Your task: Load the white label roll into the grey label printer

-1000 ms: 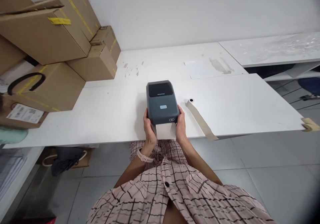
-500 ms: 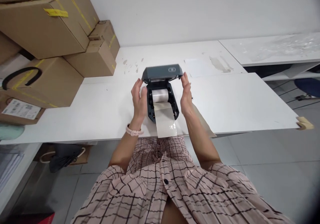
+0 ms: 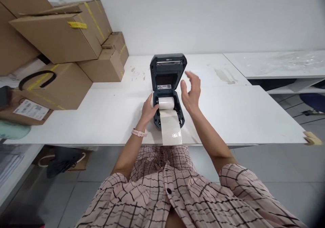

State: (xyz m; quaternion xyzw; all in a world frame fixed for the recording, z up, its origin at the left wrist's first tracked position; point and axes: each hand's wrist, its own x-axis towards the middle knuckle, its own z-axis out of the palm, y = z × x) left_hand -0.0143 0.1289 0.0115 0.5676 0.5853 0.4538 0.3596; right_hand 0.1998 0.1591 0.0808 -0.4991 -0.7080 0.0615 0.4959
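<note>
A dark grey label printer (image 3: 181,119) sits on the white table with its lid (image 3: 169,59) raised and tilted back. Inside lies a roll of white labels (image 3: 166,103), from which a strip of labels (image 3: 171,128) runs forward past the table's front edge. My left hand (image 3: 148,110) grips the printer's left side wall, thumb over the rim beside the roll. My right hand (image 3: 191,92) is apart from the printer, to the right of the lid, fingers spread and holding nothing.
Cardboard boxes (image 3: 56,38) are stacked on the left of the table (image 3: 228,119). A black curved handle (image 3: 38,79) and a teal item (image 3: 15,131) are at the far left. A tan block (image 3: 313,138) caps the table's right corner. A white wall stands behind.
The lid has swung from partly raised to fully open. My left hand has moved from the lid down to the printer's side, and my right hand has let go of the lid.
</note>
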